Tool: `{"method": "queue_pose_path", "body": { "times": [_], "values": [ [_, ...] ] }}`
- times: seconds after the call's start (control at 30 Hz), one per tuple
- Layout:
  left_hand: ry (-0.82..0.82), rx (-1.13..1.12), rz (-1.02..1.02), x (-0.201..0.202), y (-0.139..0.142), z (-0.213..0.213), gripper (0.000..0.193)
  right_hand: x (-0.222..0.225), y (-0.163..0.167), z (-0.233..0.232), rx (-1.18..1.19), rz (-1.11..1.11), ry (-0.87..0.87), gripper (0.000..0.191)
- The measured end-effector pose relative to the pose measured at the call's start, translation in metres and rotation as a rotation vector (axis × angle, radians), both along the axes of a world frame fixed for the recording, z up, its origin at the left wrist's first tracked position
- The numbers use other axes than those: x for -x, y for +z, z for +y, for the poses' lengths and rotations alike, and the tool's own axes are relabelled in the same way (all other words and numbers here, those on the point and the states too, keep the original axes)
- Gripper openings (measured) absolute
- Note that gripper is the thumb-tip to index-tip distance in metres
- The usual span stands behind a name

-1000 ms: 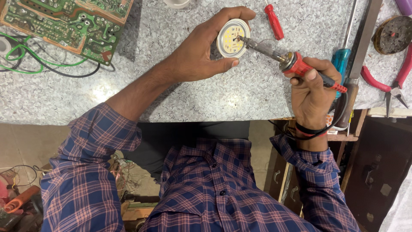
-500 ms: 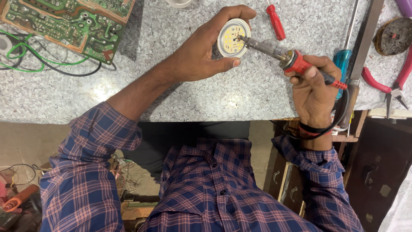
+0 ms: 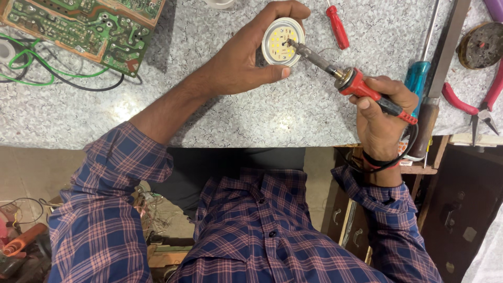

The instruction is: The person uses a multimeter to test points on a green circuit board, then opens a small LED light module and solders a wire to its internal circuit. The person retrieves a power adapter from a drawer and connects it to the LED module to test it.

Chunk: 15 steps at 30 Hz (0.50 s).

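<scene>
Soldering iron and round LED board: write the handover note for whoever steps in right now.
Left hand: grips the round LED board at its rim, above the speckled worktop.
Right hand: holds the red-handled soldering iron, tip touching the board's centre.
Done: iron is on the joint; whether solder has flowed cannot be told.
Left: finish the joint, lift the iron.
Nearby: red screwdriver, green circuit board, red pliers.
</scene>
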State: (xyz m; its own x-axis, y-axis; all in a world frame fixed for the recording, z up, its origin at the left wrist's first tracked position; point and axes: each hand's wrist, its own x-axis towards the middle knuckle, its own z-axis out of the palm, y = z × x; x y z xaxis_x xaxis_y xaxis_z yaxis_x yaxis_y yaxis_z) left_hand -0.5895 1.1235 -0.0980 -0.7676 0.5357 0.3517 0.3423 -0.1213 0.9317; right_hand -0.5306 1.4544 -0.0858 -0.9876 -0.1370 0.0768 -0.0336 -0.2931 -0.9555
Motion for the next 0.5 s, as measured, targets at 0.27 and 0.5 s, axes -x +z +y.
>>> {"method": "queue_pose_path", "body": {
  "times": [0.27, 0.5],
  "values": [
    [-0.004, -0.008, -0.030, 0.001, 0.002, 0.002, 0.073, 0.005, 0.000, 0.002, 0.135, -0.172, 0.005, 0.027],
    [0.013, -0.058, -0.140, 0.002, 0.005, 0.003, 0.068, 0.002, 0.016, 0.008, -0.582, 0.361, 0.016, 0.029]
  ]
}}
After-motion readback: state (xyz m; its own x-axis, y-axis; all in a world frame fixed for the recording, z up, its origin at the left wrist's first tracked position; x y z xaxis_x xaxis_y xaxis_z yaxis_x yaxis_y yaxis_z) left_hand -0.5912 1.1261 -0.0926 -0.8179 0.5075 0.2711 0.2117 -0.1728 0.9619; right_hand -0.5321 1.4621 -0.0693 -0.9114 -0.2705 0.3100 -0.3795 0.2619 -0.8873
